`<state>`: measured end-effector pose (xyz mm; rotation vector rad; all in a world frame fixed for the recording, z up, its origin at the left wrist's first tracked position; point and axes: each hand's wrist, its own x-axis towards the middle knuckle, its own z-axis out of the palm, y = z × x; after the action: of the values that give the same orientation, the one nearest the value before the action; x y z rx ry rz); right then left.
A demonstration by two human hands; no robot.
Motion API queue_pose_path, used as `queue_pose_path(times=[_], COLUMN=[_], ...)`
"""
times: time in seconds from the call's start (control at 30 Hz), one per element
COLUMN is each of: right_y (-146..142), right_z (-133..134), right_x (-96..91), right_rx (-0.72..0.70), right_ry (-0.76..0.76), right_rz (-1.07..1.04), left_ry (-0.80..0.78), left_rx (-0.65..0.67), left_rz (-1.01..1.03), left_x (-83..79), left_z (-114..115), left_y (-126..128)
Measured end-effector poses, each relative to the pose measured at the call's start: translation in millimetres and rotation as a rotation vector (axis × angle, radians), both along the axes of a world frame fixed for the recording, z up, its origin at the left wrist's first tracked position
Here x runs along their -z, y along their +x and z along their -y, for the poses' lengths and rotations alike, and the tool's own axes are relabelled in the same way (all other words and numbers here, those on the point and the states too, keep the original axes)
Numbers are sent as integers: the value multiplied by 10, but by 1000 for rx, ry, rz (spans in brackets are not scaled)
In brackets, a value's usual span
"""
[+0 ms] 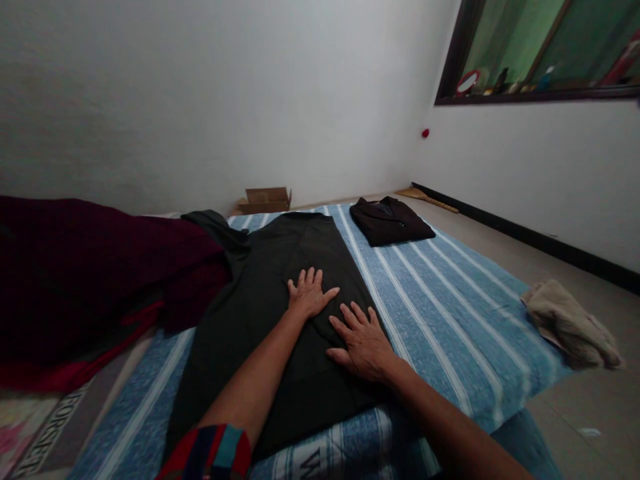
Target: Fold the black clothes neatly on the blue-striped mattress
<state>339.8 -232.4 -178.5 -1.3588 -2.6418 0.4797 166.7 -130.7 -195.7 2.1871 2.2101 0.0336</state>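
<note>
- Red, navy and teal striped sleeve (213,453) sits on the left forearm, nearest the camera, below and to the left of both hands.
- The left hand (307,293) lies palm down, fingers spread and relaxed – pressed on the cloth rather than clutching it.
- The right hand (363,343) rests just beside it, lower and to the right, likewise flat with its fingers fanned and its grip released.
- Under both hands a dark grey-green garment (275,257) is laid out flat, reaching beyond the fingertips and back toward the sleeve; the right hand is near its right edge.
- Beneath that, a blue-and-white striped bedsheet (443,300) extends to the right of the hands.
- A folded dark brown top (393,223) lies on the sheet, ahead and to the right of the hands.
- Well left of the left hand, a maroon blanket (90,267) is heaped, touching the garment.
- Straight ahead, past the bed's far edge, stands a cardboard box (265,199) with its flap raised.
- Far right of the right hand, a crumpled beige cloth (567,320) hangs over the bed's edge – above the floor (595,407).
</note>
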Motion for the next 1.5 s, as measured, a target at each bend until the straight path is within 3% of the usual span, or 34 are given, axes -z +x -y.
queue_pose_path(times=[1.17, 1.33, 1.5], right_y=[-39, -37, -195], right_z=[38, -48, -308], right_x=[277, 154, -174], right_rx=[30, 14, -93], right_ry=[82, 11, 42], right_rz=[118, 111, -70], left_ry=[-47, -16, -9], left_rx=[8, 5, 5], left_rz=[166, 194, 155], left_x=[35, 66, 104], left_z=[232, 233, 206], left_y=[-27, -43, -73])
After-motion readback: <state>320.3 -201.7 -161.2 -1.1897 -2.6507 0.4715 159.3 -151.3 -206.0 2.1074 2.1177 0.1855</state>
